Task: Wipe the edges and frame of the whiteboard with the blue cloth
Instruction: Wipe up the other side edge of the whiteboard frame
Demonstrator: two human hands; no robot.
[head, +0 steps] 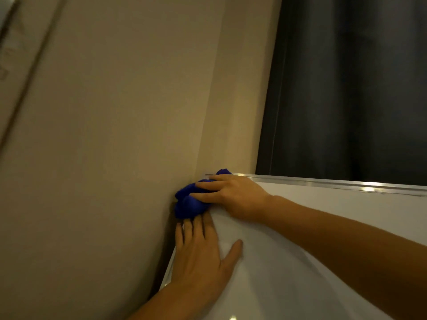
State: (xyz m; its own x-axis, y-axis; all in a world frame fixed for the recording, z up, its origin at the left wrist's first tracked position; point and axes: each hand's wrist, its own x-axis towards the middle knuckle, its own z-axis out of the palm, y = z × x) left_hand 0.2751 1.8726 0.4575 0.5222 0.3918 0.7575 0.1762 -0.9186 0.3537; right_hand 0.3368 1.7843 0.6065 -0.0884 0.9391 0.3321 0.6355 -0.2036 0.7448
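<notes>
The blue cloth (190, 202) is bunched up and pressed on the top left corner of the whiteboard (323, 227) by the right hand (231, 195). The fingers (205, 186) are spread over the cloth. The left hand (203, 252) is laid flat on the white face, just under the cloth, by the left edge. A shiny silver frame (335, 183) is seen along the top. A tan wall (115, 135) is beside the board, and a dark curtain (358, 88) is hung behind it.
</notes>
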